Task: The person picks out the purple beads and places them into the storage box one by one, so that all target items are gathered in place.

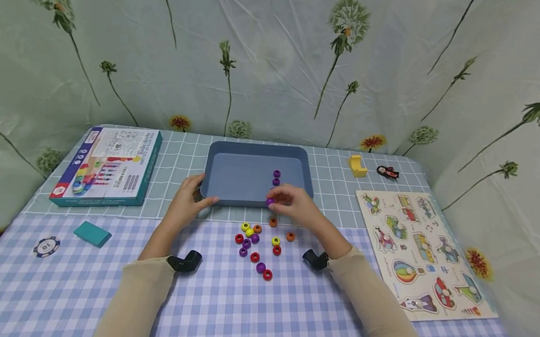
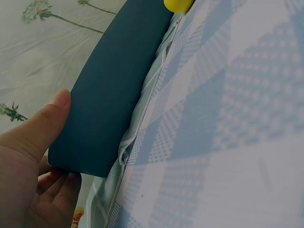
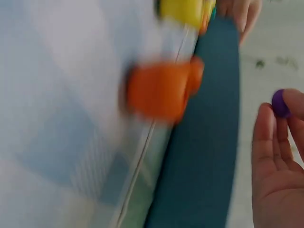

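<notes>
Here, the right hand (image 1: 294, 202) pinches a purple bead (image 1: 269, 202) by the tray (image 1: 241, 176)'s near rim, two beads (image 1: 276, 181) just beyond, while the left hand (image 1: 189, 198) grips the tray's left corner.

You're in a homely play spot, exact room unclear: blue-and-white checked cloth (image 1: 220, 313), pale flower-printed hanging fabric (image 1: 277, 74) behind, flat wooden picture puzzle (image 1: 422, 260), teal-edged cardboard toy box (image 1: 112, 172), small round multicoloured beads (image 1: 255, 238) before you.
</notes>
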